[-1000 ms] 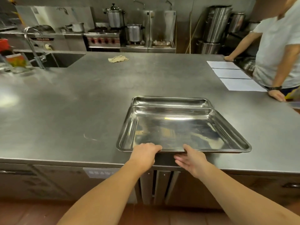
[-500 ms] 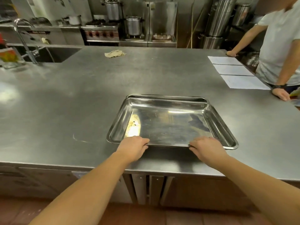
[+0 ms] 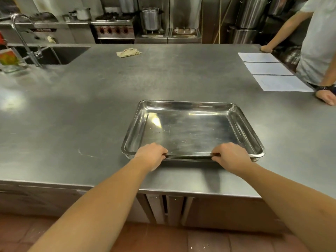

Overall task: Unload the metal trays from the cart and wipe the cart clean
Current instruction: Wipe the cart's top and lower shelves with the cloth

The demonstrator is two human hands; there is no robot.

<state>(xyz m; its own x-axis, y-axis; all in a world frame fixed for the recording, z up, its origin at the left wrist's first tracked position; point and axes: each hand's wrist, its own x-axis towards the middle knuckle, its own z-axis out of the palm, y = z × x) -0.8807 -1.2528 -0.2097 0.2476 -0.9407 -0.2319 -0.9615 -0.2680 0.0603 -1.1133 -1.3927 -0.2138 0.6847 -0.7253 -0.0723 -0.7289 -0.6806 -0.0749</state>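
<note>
A shiny rectangular metal tray [image 3: 190,131] lies nested on top of another tray whose rim shows just beneath it, on the steel counter [image 3: 81,115]. My left hand [image 3: 151,154] grips the stack's near rim at its left part, fingers curled round the edge. My right hand [image 3: 231,154] grips the same near rim further right. The tray is empty apart from a few specks. A crumpled beige cloth [image 3: 128,52] lies far back on the counter. The cart is not in view.
A sink [image 3: 54,54] with a tall tap [image 3: 23,37] is at the back left. Three paper sheets [image 3: 269,71] lie at the right, where another person [image 3: 316,48] leans on the counter. Stoves and large pots [image 3: 151,19] line the back wall.
The top tray slid back and settled squarely onto the lower tray. My hands moved apart along the near rim and now curl round it.
</note>
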